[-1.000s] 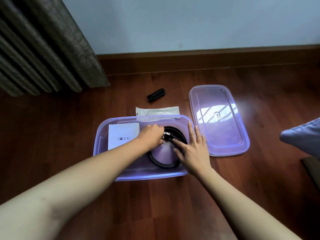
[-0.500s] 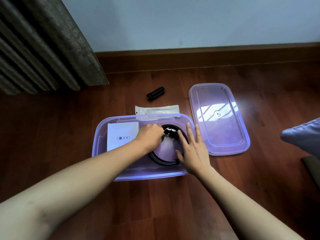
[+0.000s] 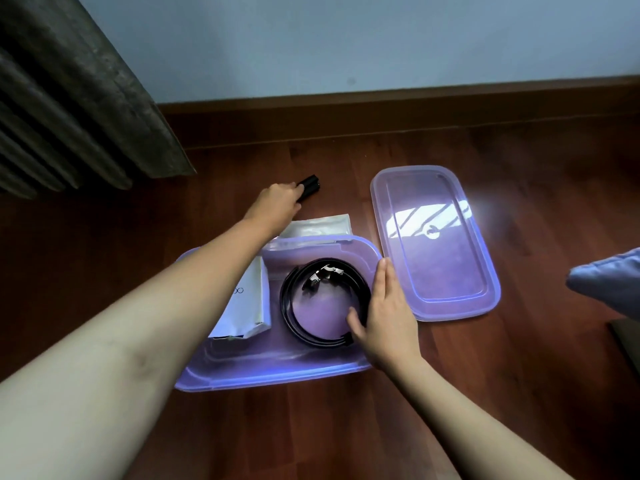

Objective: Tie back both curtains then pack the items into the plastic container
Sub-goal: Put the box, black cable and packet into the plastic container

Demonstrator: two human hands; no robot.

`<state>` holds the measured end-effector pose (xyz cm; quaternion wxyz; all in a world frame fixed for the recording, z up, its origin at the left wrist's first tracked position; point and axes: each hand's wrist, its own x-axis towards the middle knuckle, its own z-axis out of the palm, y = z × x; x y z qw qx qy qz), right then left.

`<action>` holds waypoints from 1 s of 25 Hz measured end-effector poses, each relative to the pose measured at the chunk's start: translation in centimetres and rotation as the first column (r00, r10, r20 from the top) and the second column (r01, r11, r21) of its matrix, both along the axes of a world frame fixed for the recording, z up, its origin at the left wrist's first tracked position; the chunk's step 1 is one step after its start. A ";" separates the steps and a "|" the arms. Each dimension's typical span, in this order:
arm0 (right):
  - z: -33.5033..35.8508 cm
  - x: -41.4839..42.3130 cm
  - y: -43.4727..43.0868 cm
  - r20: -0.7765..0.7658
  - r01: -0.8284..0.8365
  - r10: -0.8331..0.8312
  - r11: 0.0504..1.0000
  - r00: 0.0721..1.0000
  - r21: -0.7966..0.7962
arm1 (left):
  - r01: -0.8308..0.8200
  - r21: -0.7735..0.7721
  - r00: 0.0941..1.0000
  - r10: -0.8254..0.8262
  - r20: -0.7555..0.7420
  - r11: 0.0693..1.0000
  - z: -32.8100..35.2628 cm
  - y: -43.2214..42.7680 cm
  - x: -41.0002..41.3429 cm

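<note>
Black cylinder (image 3: 311,184) touched by left hand (image 3: 277,204), grasp unclear; rim of plastic container (image 3: 365,247) pressed by flat, unclenched right hand (image 3: 388,317).

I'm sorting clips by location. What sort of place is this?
Probably a room in a home, seen at floor level: a wooden floor, a grey curtain, and a pale wall with a wooden skirting board.
</note>
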<state>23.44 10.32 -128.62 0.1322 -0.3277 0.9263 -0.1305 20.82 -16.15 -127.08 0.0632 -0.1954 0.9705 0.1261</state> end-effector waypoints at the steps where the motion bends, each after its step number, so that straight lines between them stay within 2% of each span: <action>1: -0.1 0.0 0.0 -0.006 0.003 -0.003 1.000 1.000 0.005 | 0.009 -0.010 0.999 -0.009 0.035 1.000 -0.7 -0.3 -0.8; 4: -0.6 0.0 0.1 -0.050 0.019 -0.019 1.000 0.999 0.009 | 0.039 0.001 0.985 -0.039 0.168 0.999 -2.4 -1.1 -2.7; 6: -0.8 0.0 0.0 -0.053 0.031 -0.030 0.999 0.998 0.010 | 0.068 -0.031 0.980 -0.061 0.187 0.997 -3.0 -1.5 -3.2; 12: -0.4 -0.1 -0.3 -0.001 0.061 -0.061 0.995 0.998 -0.078 | -0.008 0.074 1.000 0.008 0.000 0.997 -1.1 -1.0 -2.9; 14: -0.4 -0.3 -0.2 0.031 0.063 -0.060 0.991 0.998 -0.117 | 0.067 0.209 0.990 -0.038 -0.138 0.976 1.9 -0.1 -1.5; 15: -0.4 -0.4 -0.2 0.036 0.066 -0.062 0.990 0.997 -0.127 | 0.105 0.356 0.981 -0.039 -0.188 0.928 3.6 0.6 -0.4; 17: -0.4 -0.4 -0.3 0.056 0.061 -0.055 0.992 0.997 -0.111 | 0.201 0.599 0.977 -0.119 -0.175 0.775 6.0 2.6 2.6; 18: -0.3 -0.4 -0.3 0.072 0.059 -0.052 0.993 0.996 -0.099 | 0.251 0.619 0.967 -0.226 -0.121 0.744 6.2 3.7 4.1; 19: -0.3 -0.4 -0.2 0.086 0.059 -0.052 0.994 0.995 -0.090 | 0.324 0.566 0.932 -0.359 -0.053 0.758 5.7 5.0 5.4; 21: -0.2 -0.4 -0.2 0.101 0.059 -0.050 0.995 0.994 -0.085 | 0.486 0.335 0.833 -0.544 0.101 0.807 3.6 7.9 7.2; 23: -0.2 -0.6 -0.2 0.099 0.057 -0.049 0.995 0.994 -0.085 | 0.551 0.126 0.791 -0.565 0.235 0.825 1.9 10.1 8.0; 25: -0.1 -0.5 -0.2 0.102 0.064 -0.056 0.995 0.993 -0.079 | 0.585 0.041 0.757 -0.564 0.329 0.810 0.9 11.4 8.3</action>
